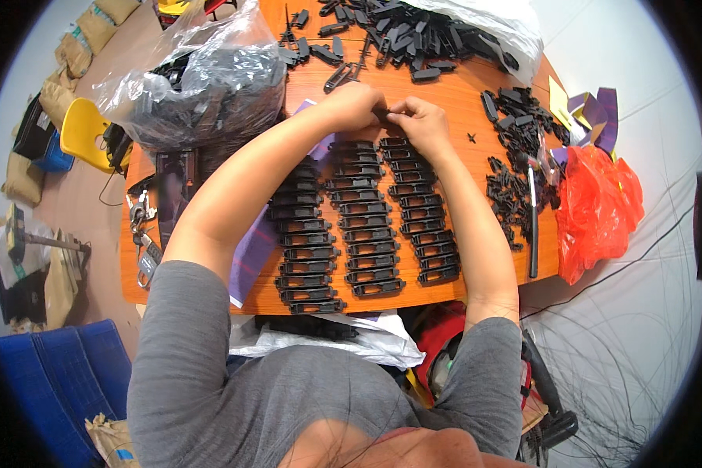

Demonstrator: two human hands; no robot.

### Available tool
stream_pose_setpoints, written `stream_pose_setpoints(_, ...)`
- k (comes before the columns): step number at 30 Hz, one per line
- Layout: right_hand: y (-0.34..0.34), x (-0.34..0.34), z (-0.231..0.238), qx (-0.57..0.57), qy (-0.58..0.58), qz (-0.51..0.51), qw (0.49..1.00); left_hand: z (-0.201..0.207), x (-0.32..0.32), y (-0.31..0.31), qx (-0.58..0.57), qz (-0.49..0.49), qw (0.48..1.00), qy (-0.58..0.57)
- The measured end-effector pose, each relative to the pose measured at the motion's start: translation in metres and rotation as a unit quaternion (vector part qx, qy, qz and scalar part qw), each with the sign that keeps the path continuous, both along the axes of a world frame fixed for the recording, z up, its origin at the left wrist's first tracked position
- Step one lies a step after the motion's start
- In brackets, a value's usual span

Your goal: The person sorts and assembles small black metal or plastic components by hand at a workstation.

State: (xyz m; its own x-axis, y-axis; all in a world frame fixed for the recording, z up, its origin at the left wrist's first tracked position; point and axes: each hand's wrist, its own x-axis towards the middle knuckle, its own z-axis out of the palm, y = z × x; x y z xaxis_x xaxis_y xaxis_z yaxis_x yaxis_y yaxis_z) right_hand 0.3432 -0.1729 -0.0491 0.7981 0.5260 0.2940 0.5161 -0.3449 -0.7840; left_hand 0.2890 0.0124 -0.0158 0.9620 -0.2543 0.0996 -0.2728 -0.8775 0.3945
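Observation:
My left hand (357, 106) and my right hand (423, 123) meet over the far end of the rows, fingers pinched together. Between their fingertips sits a small black plastic part (381, 115), mostly hidden by the fingers. Just below my hands, black plastic frames (366, 222) with slotted middles lie side by side in three columns running toward me. A small black star-shaped piece (472, 138) rests on the wood to the right of my right hand. Farther off, beyond my left hand, a few loose black parts (338, 76) lie on the table.
Loose black parts (413, 35) are heaped at the far side by a white bag (491, 27). A clear plastic bag (210, 101) of black parts stands left, near keys (139, 210). Small black pieces (507, 199), a black rod (533, 222) and a red bag (600, 207) are on the right.

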Motion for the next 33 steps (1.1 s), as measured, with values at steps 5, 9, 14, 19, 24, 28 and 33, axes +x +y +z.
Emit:
stream_pose_setpoints(5, -0.004, -0.009, 0.011, 0.033, 0.143, -0.033, 0.989, -0.001, 0.0, 0.005, -0.019, -0.005, 1.0, 0.01)
stream_pose_setpoints(9, -0.004, -0.011, 0.039, -0.157, -0.076, 0.017, 0.984, 0.001, -0.001, 0.004, -0.024, 0.001, 0.999, 0.021)
stream_pose_setpoints(14, 0.013, 0.0, 0.062, -0.324, -0.033, 0.023, 0.945, 0.002, 0.0, 0.001, -0.008, 0.003, 1.0, 0.02)
stream_pose_setpoints(19, 0.026, -0.011, 0.076, -0.414, -0.133, 0.012, 0.9, -0.003, 0.001, 0.0, -0.021, 0.006, 1.0, -0.013)
stream_pose_setpoints(24, 0.038, -0.014, 0.076, -0.48, -0.183, 0.011, 0.858, 0.002, -0.008, -0.002, -0.005, 0.039, 0.999, -0.018)
stream_pose_setpoints(28, -0.009, -0.014, 0.071, -0.347, -0.154, -0.088, 0.921, 0.012, -0.022, 0.016, 0.033, 0.036, 0.998, 0.027)
stream_pose_setpoints(33, -0.104, -0.009, 0.106, -0.301, -0.113, -0.229, 0.919, 0.056, -0.012, 0.012, 0.141, 0.122, 0.97, 0.154)
